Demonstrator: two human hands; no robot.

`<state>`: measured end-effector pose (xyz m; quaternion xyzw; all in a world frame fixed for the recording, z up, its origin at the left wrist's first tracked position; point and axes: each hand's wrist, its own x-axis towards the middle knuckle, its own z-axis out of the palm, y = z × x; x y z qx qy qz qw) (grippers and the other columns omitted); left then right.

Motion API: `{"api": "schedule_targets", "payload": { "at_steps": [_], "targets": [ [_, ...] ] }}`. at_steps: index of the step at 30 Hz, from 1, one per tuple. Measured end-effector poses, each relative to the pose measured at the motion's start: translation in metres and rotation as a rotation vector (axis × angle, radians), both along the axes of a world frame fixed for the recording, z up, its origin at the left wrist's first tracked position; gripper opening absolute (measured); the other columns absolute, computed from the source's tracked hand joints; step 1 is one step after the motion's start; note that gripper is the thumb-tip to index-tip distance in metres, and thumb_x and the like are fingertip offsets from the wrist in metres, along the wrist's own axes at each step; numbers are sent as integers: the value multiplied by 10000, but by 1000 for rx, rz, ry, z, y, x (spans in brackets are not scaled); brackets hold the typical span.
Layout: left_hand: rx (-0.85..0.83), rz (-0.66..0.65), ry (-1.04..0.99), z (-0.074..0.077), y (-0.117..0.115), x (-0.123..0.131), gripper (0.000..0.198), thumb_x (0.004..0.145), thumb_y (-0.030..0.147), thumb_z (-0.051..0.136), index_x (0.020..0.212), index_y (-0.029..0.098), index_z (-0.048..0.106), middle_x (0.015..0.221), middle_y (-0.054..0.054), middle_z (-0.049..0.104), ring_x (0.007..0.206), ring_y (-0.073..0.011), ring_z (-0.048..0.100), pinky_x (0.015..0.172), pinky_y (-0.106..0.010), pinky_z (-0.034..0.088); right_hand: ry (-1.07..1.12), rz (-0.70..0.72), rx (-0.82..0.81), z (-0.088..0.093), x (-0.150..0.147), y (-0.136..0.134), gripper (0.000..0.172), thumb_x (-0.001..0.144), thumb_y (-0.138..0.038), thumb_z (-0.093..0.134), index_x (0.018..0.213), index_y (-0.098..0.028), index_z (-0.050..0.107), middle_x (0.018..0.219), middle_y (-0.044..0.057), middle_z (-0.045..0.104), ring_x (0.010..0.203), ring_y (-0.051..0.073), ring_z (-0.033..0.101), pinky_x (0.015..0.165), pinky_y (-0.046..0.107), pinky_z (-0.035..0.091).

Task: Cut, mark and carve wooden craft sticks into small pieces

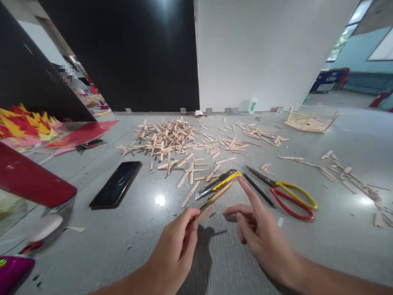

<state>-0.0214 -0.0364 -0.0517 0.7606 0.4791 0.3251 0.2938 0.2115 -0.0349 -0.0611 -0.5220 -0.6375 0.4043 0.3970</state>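
Observation:
My left hand [179,241] is closed, thumb and fingers pinching a wooden craft stick [205,214]. A longer stick [218,195] extends forward from the same fingertips; whether it is gripped or lies behind them I cannot tell. My right hand [258,229] holds nothing, its index finger stretched toward a yellow-and-black box cutter [225,180] while the other fingers are bent. Whether that fingertip touches the cutter's end is unclear. The cutter lies on the grey table with its blade out to the left. Beside it are a black pen [259,189] and scissors [291,194] with red and yellow handles.
Craft sticks [168,139] lie heaped beyond my hands, with more scattered at right. A phone [116,185], a red cylinder [33,174] and a white mouse-like object [46,227] are at left. A stick frame [311,119] stands back right, near upright panels [251,53].

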Motion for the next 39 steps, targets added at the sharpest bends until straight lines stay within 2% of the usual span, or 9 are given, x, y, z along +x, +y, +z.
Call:
{"api": "schedule_targets", "payload": {
  "at_steps": [4, 9, 13, 19, 24, 29, 31, 35, 39],
  "targets": [
    [81, -110, -47, -3, 1, -3, 139, 1054, 169, 432, 1130, 234, 527, 764, 46, 604, 546, -108, 558, 558, -202, 460, -79, 53, 58, 5, -1, -2, 492, 1068, -230, 410, 1542, -331, 324, 944, -14, 756, 581, 123, 574, 566, 249, 510],
    [364, -311, 2, -19, 4, -3, 199, 947, 60, 421, 987, 219, 534, 825, -27, 631, 765, -187, 604, 693, -273, 490, -339, 106, 128, 15, 8, 7, 267, 1068, -278, 446, 1301, -250, 574, 838, -3, 747, 618, 149, 655, 579, 271, 508],
    [421, -394, 15, -25, 3, -2, 215, 964, 48, 425, 988, 199, 577, 929, -64, 654, 834, -204, 584, 771, -308, 510, -851, 156, 279, 30, 31, 28, 277, 1074, -264, 413, 1166, -228, 672, 860, 43, 781, 704, 198, 734, 669, 317, 525],
    [334, -343, 74, -15, 1, -6, 243, 997, 15, 491, 1118, 177, 627, 1041, -67, 665, 953, -217, 595, 871, -334, 528, -1069, 114, 268, 50, 73, 64, 306, 1048, -221, 421, 870, -239, 669, 791, 62, 755, 655, 240, 726, 568, 320, 455],
    [364, -347, 92, -16, -1, -9, 270, 968, -24, 462, 1062, 160, 635, 996, -73, 667, 916, -222, 578, 840, -342, 540, -1130, 123, 299, 61, 105, 88, 315, 1039, -163, 412, 939, -227, 703, 918, 91, 793, 781, 259, 763, 660, 339, 519],
    [326, -393, 37, -17, -2, -9, 320, 943, -48, 431, 1015, 152, 671, 992, -87, 669, 917, -210, 587, 837, -310, 562, -1260, 50, 349, 64, 132, 96, 344, 1007, -102, 421, 1052, -176, 754, 1002, 181, 812, 869, 353, 792, 652, 392, 543],
    [335, -400, 23, -17, -1, -8, 329, 946, -51, 432, 1036, 142, 682, 990, -90, 676, 912, -207, 591, 836, -306, 569, -1295, 94, 388, 61, 131, 95, 345, 996, -85, 453, 1145, -203, 741, 1027, 142, 812, 855, 313, 797, 633, 352, 547],
    [374, -394, 21, -17, 1, -7, 353, 960, -40, 450, 1140, 142, 694, 1023, -94, 710, 947, -220, 605, 871, -328, 583, -1353, 234, 506, 49, 116, 92, 557, 926, 18, 424, 1387, -218, 630, 1175, 130, 769, 825, 256, 786, 604, 320, 545],
    [417, -436, 41, -15, 0, -8, 354, 951, -47, 455, 1145, 128, 693, 1059, -102, 732, 992, -221, 627, 899, -326, 591, -1377, 322, 623, 38, 106, 88, 501, 868, 58, 407, 1261, -108, 670, 1194, 224, 743, 814, 289, 765, 630, 371, 549]
  ]
}}
